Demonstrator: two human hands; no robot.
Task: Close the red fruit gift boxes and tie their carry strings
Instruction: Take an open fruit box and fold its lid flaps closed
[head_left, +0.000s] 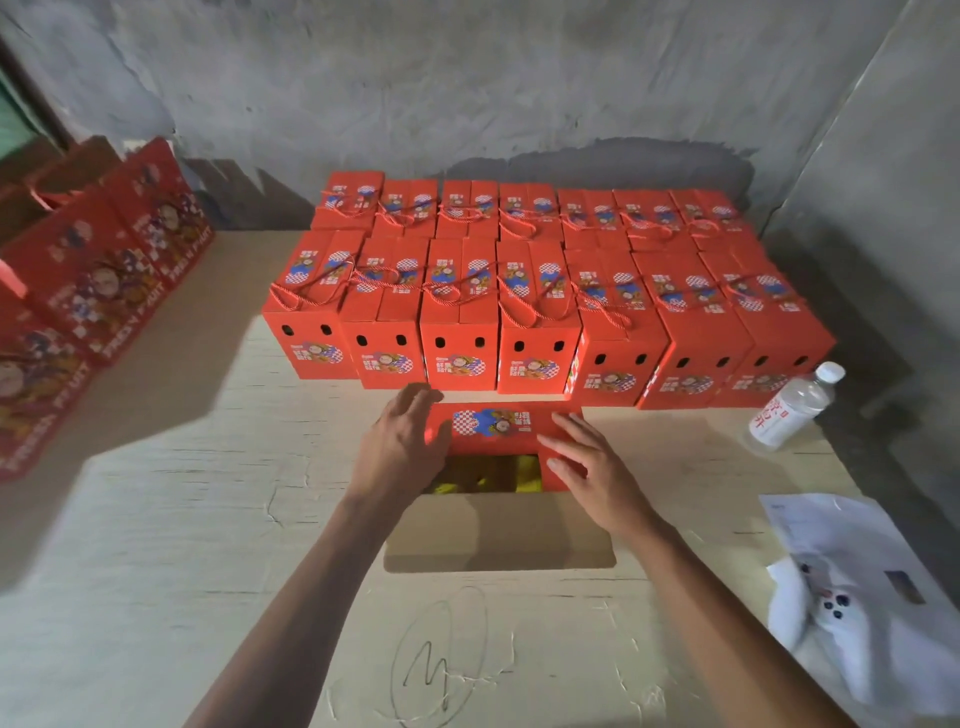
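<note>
Fingers of both hands are stretched out and loosely spread, pinching nothing, as I watch from my feed. My left hand (402, 441) lies flat against the left end of the open box (493, 452), fingertips at its far corner; my right hand (587, 462) presses its straight fingers onto the box's right end flap. That box sits on the table (208, 545) right in front of me, its far printed lid flap (493, 423) folded over, its near brown flap (498, 530) lying open toward me, yellow fruit (524, 475) showing in the gap. Just behind it stand two rows of closed red boxes (535, 312) with carry strings (524, 299) looped on top. I see a water bottle (792, 405) at right.
</note>
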